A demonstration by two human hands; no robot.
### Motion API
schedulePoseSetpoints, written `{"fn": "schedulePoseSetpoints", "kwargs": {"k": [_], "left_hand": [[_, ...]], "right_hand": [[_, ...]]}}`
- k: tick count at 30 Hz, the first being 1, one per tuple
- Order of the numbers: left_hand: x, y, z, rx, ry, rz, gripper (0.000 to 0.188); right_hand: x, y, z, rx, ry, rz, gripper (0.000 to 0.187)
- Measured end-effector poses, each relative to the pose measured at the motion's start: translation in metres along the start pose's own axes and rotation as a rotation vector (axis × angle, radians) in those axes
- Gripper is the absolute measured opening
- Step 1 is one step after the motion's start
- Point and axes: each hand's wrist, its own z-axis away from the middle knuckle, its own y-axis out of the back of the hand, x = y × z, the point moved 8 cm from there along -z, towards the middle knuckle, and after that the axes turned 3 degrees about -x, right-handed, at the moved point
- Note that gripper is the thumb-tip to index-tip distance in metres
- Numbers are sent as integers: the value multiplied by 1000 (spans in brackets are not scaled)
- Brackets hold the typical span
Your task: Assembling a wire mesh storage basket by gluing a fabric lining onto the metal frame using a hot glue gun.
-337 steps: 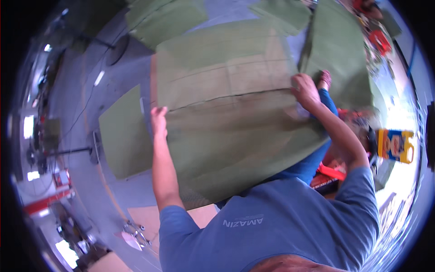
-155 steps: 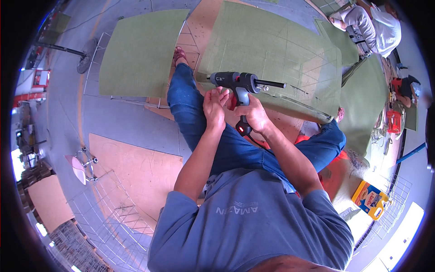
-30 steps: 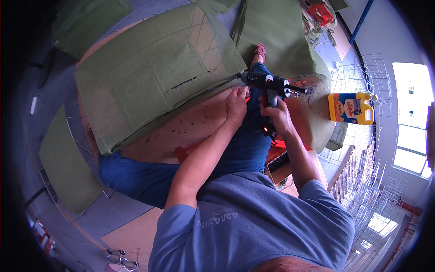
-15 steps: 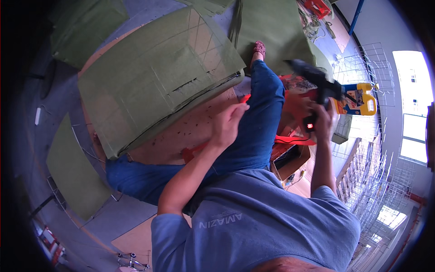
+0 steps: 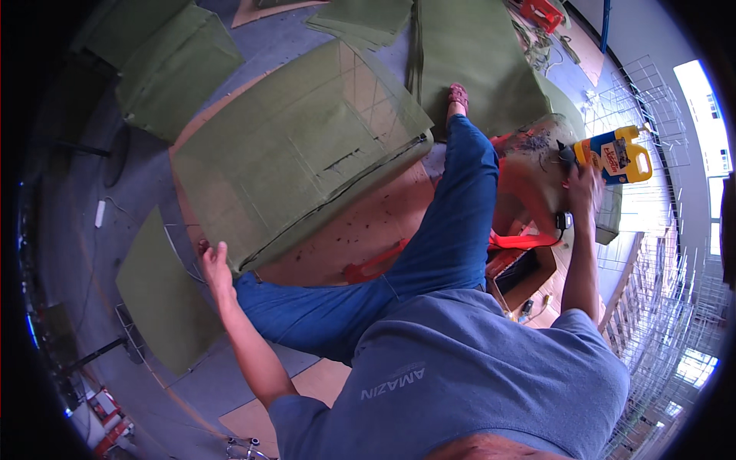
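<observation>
A large box-shaped piece with a green covering, sheer enough at one end to show wire lines, lies across a brown board. A black-edged slit and a dark seam run along its near side. My left hand is at its near left corner, fingers apart, with nothing seen in them; whether it touches the covering I cannot tell. My right hand, smeared by motion, is beside a yellow and blue jug. A black part shows near its fingertips, and a small black-and-white device with a cord is below. My grip there is unclear.
My legs spread around the near side of the piece. Red plastic parts and an open cardboard box are at my right. Wire racks stand further right. Green sheets lie at the far side, another at left.
My left hand has moved from above my lap out to the piece's near left corner. My right hand has shifted toward the jug; the black tool it held up is now mostly out of sight.
</observation>
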Motion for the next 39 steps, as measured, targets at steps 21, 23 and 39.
{"fn": "schedulePoseSetpoints", "kwargs": {"k": [21, 23, 39], "left_hand": [[42, 56, 56, -129, -3, 232, 16], [9, 50, 39, -113, 45, -105, 15], [26, 25, 56, 143, -92, -827, 58]], "right_hand": [[-291, -120, -19, -869, 533, -1107, 33], [-280, -150, -3, -848, 462, -764, 35], [-246, -328, 11, -1447, -2011, -2, 46]]}}
